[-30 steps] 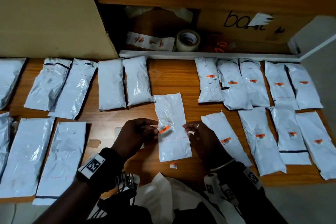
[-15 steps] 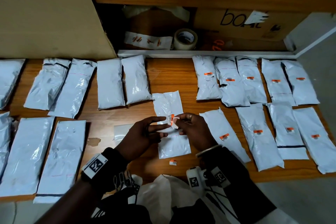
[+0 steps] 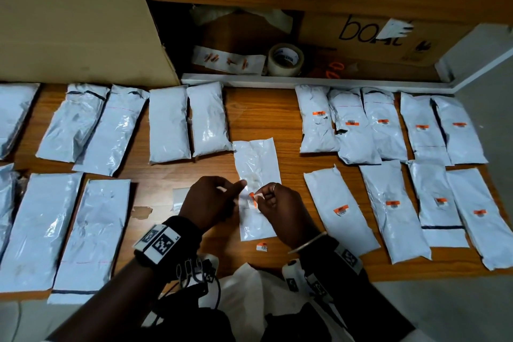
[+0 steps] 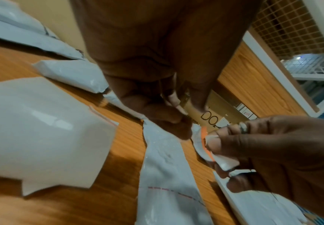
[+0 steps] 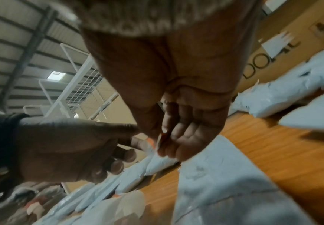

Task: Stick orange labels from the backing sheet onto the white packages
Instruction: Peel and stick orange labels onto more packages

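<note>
A white package (image 3: 256, 164) lies lengthwise at the table's middle, bearing no label. Just above its lower half my two hands meet. My right hand (image 3: 277, 201) pinches a small orange label (image 3: 252, 197) (image 4: 205, 141) that is still on its white backing slip (image 4: 224, 162). My left hand (image 3: 213, 201) has its forefinger stretched toward the label and its thumb (image 4: 176, 130) on the slip's other edge; the other fingers are curled. The right wrist view shows the label (image 5: 150, 140) between both hands. Labelled packages (image 3: 388, 203) lie to the right, plain ones (image 3: 169, 125) to the left.
A loose label scrap (image 3: 262, 246) lies on the table below the centre package. On the back shelf sit a sheet of orange labels (image 3: 229, 60), a tape roll (image 3: 286, 60), orange scissors (image 3: 334, 69) and a cardboard box (image 3: 374, 36). A big cardboard panel (image 3: 75, 16) stands at the back left.
My left hand held the label alone a second ago. The right hand came over and took hold of it, and both hands now work the label above the centre package.
</note>
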`<state>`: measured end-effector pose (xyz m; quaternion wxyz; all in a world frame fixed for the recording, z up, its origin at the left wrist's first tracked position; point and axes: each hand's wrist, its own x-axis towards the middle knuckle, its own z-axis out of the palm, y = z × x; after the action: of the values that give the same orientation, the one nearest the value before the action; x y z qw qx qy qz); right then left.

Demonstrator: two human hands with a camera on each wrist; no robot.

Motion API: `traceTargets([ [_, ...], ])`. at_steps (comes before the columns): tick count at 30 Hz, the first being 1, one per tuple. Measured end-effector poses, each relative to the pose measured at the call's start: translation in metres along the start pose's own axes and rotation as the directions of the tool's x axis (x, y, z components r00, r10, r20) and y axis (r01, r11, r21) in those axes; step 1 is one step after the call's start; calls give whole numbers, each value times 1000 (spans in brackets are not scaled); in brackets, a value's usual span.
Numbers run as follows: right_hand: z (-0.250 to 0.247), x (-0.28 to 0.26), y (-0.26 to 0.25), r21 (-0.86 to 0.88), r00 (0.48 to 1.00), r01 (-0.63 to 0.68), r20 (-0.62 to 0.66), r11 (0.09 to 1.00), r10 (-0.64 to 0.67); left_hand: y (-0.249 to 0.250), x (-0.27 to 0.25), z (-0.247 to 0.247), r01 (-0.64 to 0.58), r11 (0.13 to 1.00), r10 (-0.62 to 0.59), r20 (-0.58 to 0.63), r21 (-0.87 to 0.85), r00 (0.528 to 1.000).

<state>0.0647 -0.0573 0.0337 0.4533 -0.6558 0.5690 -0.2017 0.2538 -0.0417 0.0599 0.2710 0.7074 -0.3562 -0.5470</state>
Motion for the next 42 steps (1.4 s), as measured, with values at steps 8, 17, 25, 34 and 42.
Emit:
traceTargets([
  [8, -18, 2, 5, -123, 993, 59, 106, 991, -46, 2, 2, 11, -163, 969, 140, 132, 185, 981],
  [17, -32, 12, 17, 260, 967, -183, -125, 948, 221, 3, 14, 8, 39, 989, -40, -3, -144, 999],
  [25, -20, 21, 15, 335, 962, -256, -7, 907, 274, 19, 21, 22, 160, 930, -139, 87, -330, 986],
  [34, -6, 45, 26, 180, 906, -407, -42, 896, 420, 7, 44, 36, 213, 932, -206, 55, -293, 977],
  [42, -1, 53, 36, 37, 894, -440, -74, 897, 442, -4, 54, 45, 205, 959, -215, -30, -198, 976],
])
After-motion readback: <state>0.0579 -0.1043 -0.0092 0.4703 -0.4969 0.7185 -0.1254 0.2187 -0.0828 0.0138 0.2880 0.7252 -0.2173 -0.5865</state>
